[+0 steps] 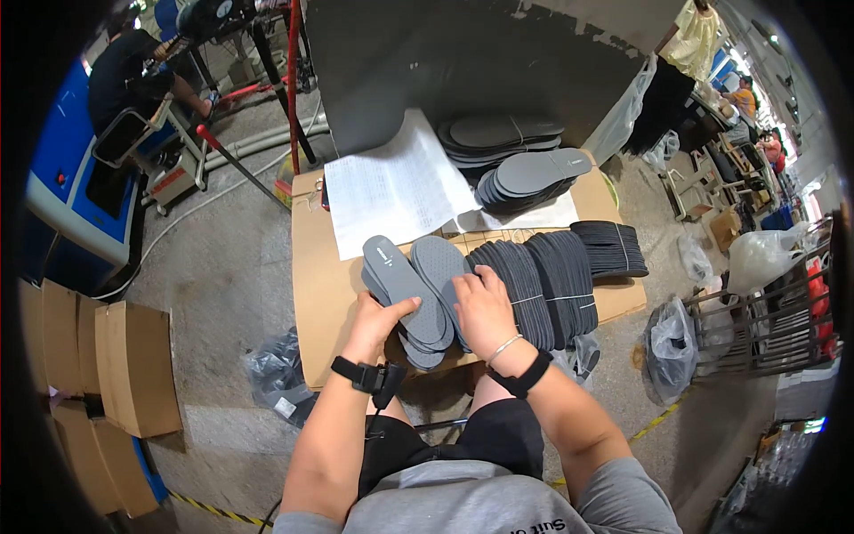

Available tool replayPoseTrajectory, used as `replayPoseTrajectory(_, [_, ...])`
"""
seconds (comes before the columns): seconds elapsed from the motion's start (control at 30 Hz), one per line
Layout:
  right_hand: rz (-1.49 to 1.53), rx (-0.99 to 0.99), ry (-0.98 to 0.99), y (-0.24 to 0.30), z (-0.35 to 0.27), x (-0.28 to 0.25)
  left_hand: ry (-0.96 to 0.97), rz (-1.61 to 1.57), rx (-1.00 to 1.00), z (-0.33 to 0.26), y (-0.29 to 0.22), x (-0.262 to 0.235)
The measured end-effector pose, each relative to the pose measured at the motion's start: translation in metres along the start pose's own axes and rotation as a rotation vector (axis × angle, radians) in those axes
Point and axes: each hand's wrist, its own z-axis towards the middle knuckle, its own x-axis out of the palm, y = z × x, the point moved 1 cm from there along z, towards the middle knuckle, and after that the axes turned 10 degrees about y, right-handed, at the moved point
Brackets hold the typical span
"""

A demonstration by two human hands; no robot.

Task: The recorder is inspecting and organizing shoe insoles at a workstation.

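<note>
Two loose piles of grey shoe insoles lie side by side at the table's front edge. My left hand (375,322) grips the left pile of insoles (400,276) at its near left side, thumb on the top one, other fingers mostly hidden. The right pile of insoles (438,265) leans next to it. My right hand (486,311) has its fingers bent over that pile's right edge; its thumb is largely hidden. Just right of this hand stand insoles on edge in tied bundles (562,280), dark and tightly packed.
Printed paper sheets (378,191) cover the back of the cardboard-topped table (313,294). More insole stacks (534,173) sit there, before a dark panel (480,62). Cardboard boxes (133,369) stand at left, a metal rack (756,325) and plastic bags (672,347) at right. Other people work farther off.
</note>
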Motion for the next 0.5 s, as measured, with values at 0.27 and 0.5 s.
replayPoseTrajectory(0.27, [0.244,0.076,0.163,0.014,-0.019,-0.004,0.119,0.035,-0.078,-0.038,-0.026,-0.042])
replayPoseTrajectory(0.5, [0.196,0.139,0.03,0.006,-0.01,0.018,0.335,1.324,0.307,-0.073,-0.065,-0.043])
